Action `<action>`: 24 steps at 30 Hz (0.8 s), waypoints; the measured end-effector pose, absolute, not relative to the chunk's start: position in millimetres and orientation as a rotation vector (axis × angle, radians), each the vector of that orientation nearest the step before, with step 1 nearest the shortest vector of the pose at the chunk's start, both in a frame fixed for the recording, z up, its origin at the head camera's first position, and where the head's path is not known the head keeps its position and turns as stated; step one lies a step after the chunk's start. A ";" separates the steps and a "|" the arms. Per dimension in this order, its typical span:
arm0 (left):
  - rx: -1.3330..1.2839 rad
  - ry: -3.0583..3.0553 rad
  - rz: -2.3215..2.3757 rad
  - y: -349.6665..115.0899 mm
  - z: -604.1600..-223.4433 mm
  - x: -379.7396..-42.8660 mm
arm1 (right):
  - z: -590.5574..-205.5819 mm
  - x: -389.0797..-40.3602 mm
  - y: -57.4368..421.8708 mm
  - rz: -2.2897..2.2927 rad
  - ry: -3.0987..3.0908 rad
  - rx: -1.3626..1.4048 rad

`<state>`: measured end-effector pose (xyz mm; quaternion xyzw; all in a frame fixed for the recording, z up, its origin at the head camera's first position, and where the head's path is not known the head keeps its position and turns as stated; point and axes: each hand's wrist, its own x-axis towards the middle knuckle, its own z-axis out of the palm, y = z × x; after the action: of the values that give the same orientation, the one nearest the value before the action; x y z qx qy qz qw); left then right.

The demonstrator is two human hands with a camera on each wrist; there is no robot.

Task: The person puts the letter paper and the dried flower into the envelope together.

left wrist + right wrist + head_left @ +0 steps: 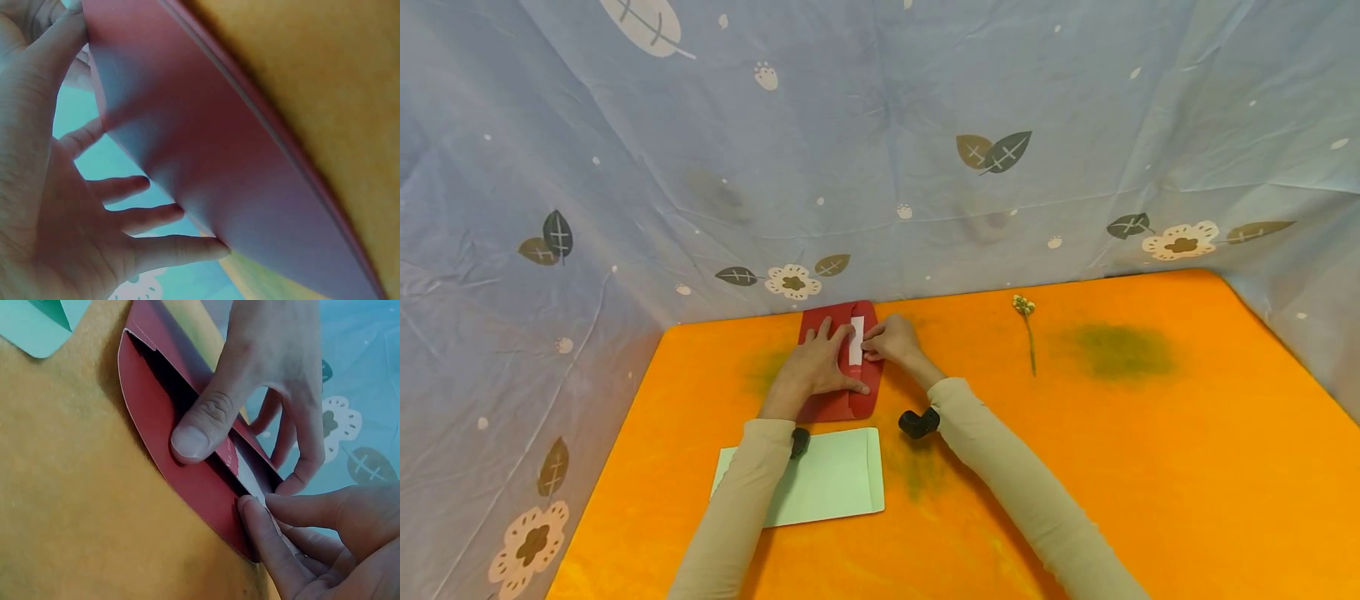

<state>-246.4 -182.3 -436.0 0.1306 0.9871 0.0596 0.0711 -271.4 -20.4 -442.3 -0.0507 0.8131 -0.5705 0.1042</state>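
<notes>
A red envelope lies at the back of the table, its flap folded out to the right. My left hand rests on it with spread fingers; in the right wrist view its thumb presses by the envelope's mouth. A white slip of paper shows at that opening, partly inside. My right hand pinches the slip's edge between thumb and index finger, as the right wrist view shows. How far the slip reaches inside is hidden. In the left wrist view, fingertips touch the envelope's far edge.
A pale green envelope lies nearer the front, partly under my left forearm. To the right is a small flower stem with yellowish blossoms. A patterned blue cloth hangs behind the orange table.
</notes>
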 end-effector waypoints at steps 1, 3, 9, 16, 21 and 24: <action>0.394 2.968 0.179 -182.2 -435.9 -246.7 | -442.2 -271.2 -21.1 -1.681 2.393 -0.151; 0.395 2.967 0.181 -181.9 -435.5 -247.1 | -442.1 -271.1 -22.2 -1.692 2.377 -0.157; 0.403 2.965 0.188 -182.3 -434.0 -247.9 | -444.0 -272.9 -24.6 -1.724 2.328 -0.187; 0.407 2.958 0.180 -182.6 -432.7 -248.4 | -444.5 -274.8 -28.5 -1.692 2.310 -0.200; 0.401 2.947 0.175 -182.2 -431.2 -248.5 | -443.8 -274.6 -30.6 -1.651 2.299 -0.213; 0.397 2.940 0.175 -182.3 -430.1 -248.1 | -442.7 -274.1 -31.7 -1.649 2.271 -0.228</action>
<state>-248.1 -182.3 -430.1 0.1330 0.9858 0.0588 0.0846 -274.1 -31.7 -442.7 -0.0800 0.7957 -0.5780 0.1622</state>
